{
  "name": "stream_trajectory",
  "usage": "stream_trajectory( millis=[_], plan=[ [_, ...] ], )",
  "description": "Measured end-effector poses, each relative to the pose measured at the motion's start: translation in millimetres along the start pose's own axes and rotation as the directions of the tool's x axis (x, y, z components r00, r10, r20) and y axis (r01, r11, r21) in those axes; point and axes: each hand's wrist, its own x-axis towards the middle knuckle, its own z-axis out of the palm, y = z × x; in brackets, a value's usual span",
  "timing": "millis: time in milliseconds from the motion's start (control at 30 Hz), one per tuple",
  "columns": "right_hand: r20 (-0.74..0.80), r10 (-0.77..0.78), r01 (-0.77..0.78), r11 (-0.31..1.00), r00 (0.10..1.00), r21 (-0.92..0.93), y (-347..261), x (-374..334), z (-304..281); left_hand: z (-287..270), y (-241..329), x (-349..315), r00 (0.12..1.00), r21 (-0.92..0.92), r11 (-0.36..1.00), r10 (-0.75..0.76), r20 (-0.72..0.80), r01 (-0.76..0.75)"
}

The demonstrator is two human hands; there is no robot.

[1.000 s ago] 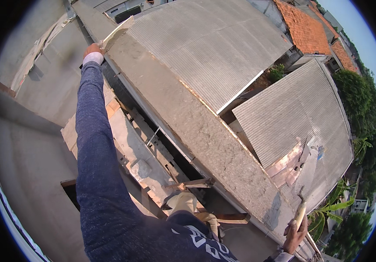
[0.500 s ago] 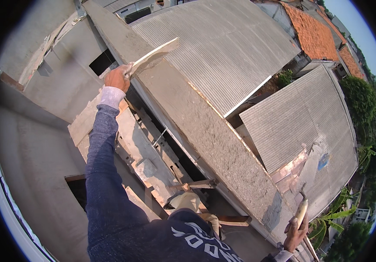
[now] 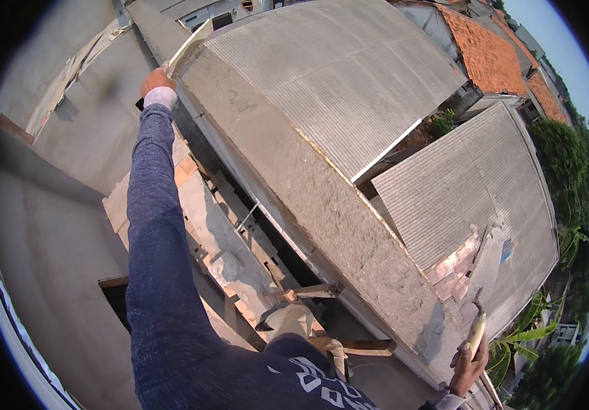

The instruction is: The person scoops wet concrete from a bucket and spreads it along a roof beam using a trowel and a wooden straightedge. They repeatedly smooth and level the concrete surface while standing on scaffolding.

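Note:
My left hand [image 3: 156, 82] is stretched far out at the upper left, closed on the end of a pale flat board [image 3: 190, 46]. The board lies crosswise over the mortar-covered top of a wall [image 3: 315, 188]; whether it touches along its whole length I cannot tell. Close to the board the grey mortar looks smoother, while nearer to me it is rough. At the lower right my right hand [image 3: 469, 371] is wrapped round the pale handle of a trowel [image 3: 488, 266]. Its long grey blade points away from me, above the roof sheets.
Corrugated grey roofs [image 3: 335, 75] lie beyond the wall, with an orange tiled roof [image 3: 486, 51] farther off. Below on my side is a plank scaffold [image 3: 223, 225] with dark gaps beside it. A timber brace [image 3: 318, 290] juts out near my feet. Rendered walls [image 3: 42, 205] stand at left.
My left hand has moved away from me along the wall top, to the upper left, taking the board with it. The right hand and trowel have barely shifted.

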Motion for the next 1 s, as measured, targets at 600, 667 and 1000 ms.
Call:
stream_trajectory(
  millis=[600,667,1000],
  plan=[
    [0.014,0.001,0.000,0.999,1.000,-0.038,-18.9,4.8,30.2,35.2,-3.5,63.1,0.988,0.079,0.996,0.036,0.147,-0.048],
    [0.009,-0.014,0.015,0.999,1.000,-0.042,-24.5,5.5,29.5,30.8,0.8,48.1,0.988,0.075,0.993,0.082,0.134,-0.092],
    [0.019,-0.024,0.024,1.000,1.000,-0.009,-31.1,2.5,11.5,6.6,7.6,-48.8,0.960,-0.041,0.964,0.264,0.089,-0.262]
  ],
)
